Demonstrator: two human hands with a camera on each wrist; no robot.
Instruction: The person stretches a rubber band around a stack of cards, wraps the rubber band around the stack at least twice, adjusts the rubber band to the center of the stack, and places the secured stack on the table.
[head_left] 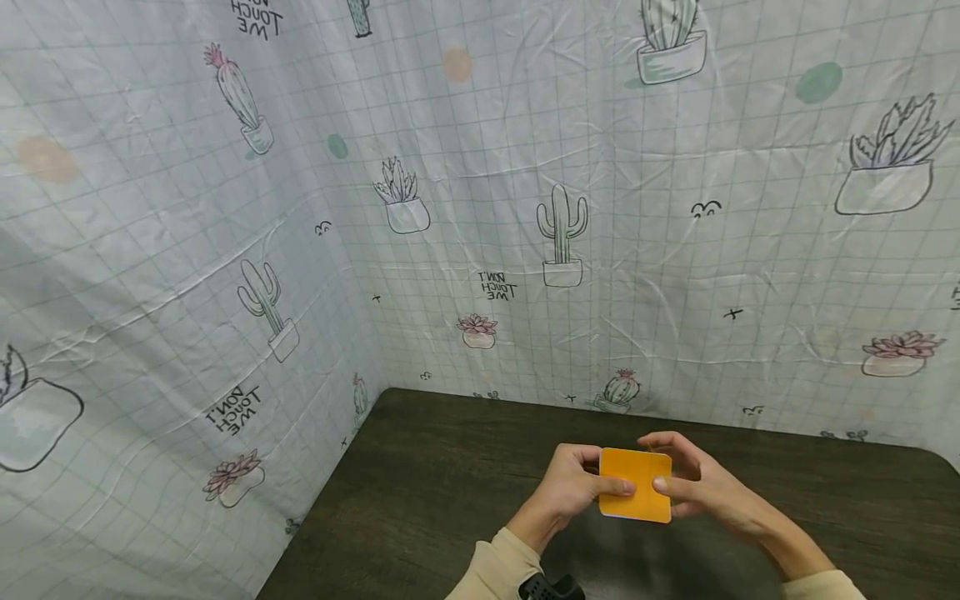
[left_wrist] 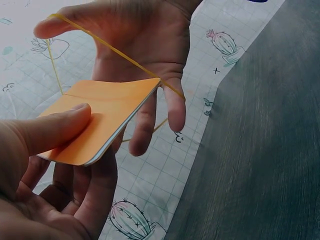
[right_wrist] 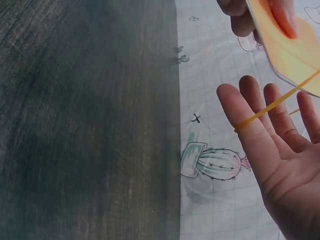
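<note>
A thin, square stack of orange cards (head_left: 636, 467) with rounded corners is held above the table by my left hand (head_left: 564, 490). The left thumb lies on the top face, and the fingers curl beneath it. On the right side, my right hand (head_left: 712, 493) has its thumb and fingers spread. A yellow rubber band (left_wrist: 112, 48) is stretched between that thumb and the fingers in the left wrist view. The band also runs to the far part of the stack, but its full path is hidden. In the right wrist view, the band crosses the index finger (right_wrist: 245, 120).
The dark wooden table (head_left: 450, 500) spreads below both hands. A pale curtain (head_left: 450, 250) printed with cacti hangs behind it and along its left side. A black watch (head_left: 551, 587) sits on the left wrist.
</note>
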